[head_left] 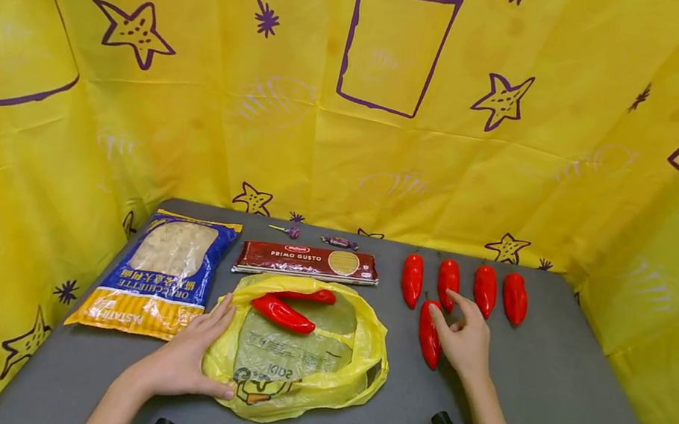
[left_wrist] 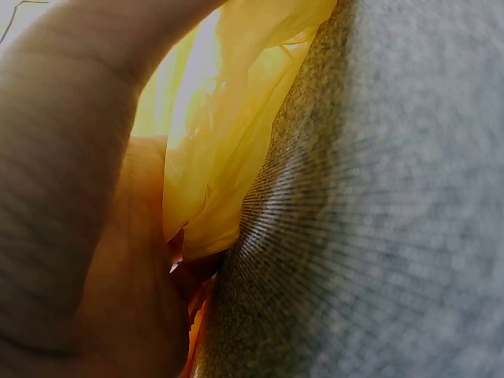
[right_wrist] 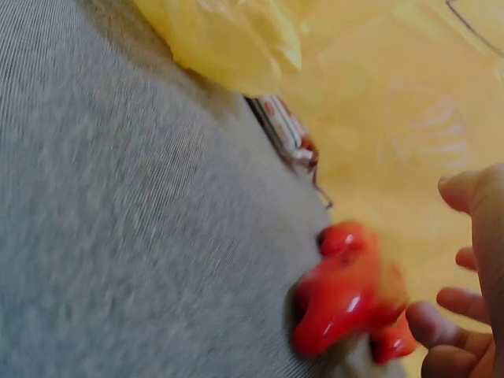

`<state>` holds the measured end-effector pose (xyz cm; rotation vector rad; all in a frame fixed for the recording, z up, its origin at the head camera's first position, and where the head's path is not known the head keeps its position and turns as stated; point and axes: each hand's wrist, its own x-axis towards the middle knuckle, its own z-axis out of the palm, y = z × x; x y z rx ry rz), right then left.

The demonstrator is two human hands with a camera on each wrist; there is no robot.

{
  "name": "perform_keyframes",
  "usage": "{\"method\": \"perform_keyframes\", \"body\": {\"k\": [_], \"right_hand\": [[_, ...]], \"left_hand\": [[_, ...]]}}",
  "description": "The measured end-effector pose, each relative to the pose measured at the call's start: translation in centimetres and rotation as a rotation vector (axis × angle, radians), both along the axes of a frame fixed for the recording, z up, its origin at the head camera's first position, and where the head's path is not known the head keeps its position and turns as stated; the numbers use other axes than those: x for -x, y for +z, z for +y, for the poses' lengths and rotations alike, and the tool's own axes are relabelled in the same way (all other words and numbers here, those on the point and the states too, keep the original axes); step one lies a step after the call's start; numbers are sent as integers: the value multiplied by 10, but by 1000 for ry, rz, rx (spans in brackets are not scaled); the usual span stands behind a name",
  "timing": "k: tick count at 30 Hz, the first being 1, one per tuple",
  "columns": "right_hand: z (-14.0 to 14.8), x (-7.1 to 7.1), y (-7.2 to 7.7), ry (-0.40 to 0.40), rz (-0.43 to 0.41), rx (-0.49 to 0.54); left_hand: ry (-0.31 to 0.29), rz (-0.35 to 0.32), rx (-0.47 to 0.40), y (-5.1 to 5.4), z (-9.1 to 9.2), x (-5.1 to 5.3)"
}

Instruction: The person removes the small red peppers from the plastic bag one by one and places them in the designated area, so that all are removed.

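Observation:
A yellow plastic bag (head_left: pixel 349 388) lies with its mouth spread wide, and two red peppers (head_left: pixel 287 315) are inside it. My left hand (head_left: pixel 184 355) rests along the bag's left side, its thumb on the near rim and its fingers stretched along the far left edge. In the left wrist view, yellow plastic (left_wrist: pixel 220 157) lies against that hand. My right hand (head_left: pixel 466 338) hovers over a single red pepper (head_left: pixel 429 338), thumb and fingers apart. In the right wrist view, a gap shows between the fingers and the red pepper (right_wrist: pixel 335 303).
Behind the single pepper, several more red peppers (head_left: pixel 485 291) form a row. A maroon pasta packet (head_left: pixel 304 260) lies behind the bag, with a lollipop (head_left: pixel 291 231) and a wrapped candy (head_left: pixel 339 242) beyond. A blue pasta bag (head_left: pixel 160 279) lies left. Yellow cloth (head_left: pixel 297 144) walls the grey table.

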<state>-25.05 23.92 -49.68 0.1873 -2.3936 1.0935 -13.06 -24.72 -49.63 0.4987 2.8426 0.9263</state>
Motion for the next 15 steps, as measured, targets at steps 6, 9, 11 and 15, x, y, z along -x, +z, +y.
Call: {"method": "perform_keyframes", "body": {"k": [6, 9, 11, 15], "right_hand": [[-10, 2, 17, 0, 39, -13], [-19, 2, 26, 34, 43, -12], [-28, 2, 33, 69, 43, -7], [-51, -2, 48, 151, 56, 13]], "left_hand": [[2, 10, -2, -1, 1, -1], [3, 12, 1, -1, 1, -1], [2, 12, 0, -1, 1, -1], [-2, 16, -2, -1, 1, -1]]}}
